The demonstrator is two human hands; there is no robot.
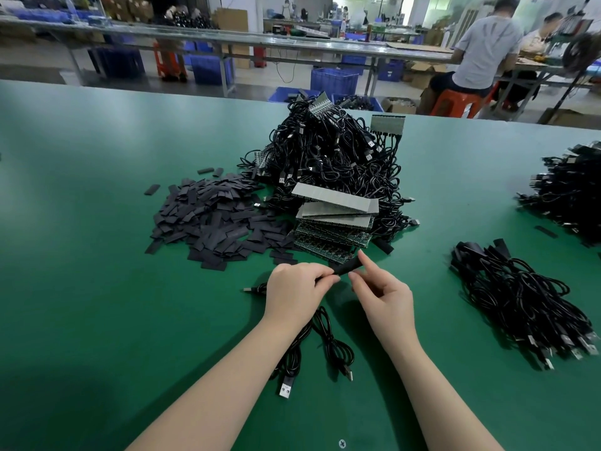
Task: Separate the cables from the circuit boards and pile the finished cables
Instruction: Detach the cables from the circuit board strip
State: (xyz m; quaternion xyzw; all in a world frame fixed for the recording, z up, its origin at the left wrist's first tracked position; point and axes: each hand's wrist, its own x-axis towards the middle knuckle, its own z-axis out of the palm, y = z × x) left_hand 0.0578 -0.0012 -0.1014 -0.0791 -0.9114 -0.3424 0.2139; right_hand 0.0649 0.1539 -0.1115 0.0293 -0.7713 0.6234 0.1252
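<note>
Right now the left hand [294, 292] pinches one end of a black sleeve [347, 267] on a cable [320, 345], and the right hand [385, 296] pinches the other end with thumb and forefinger, just in front of a stack of circuit boards [335, 219]. That cable trails down between both wrists on the green table [97, 288]. Behind the boards rises a tangled heap of cables [331, 151]; loose black sleeves [214, 219] lie to its left, and a pile of finished cables [520, 301] sits off to the right
</note>
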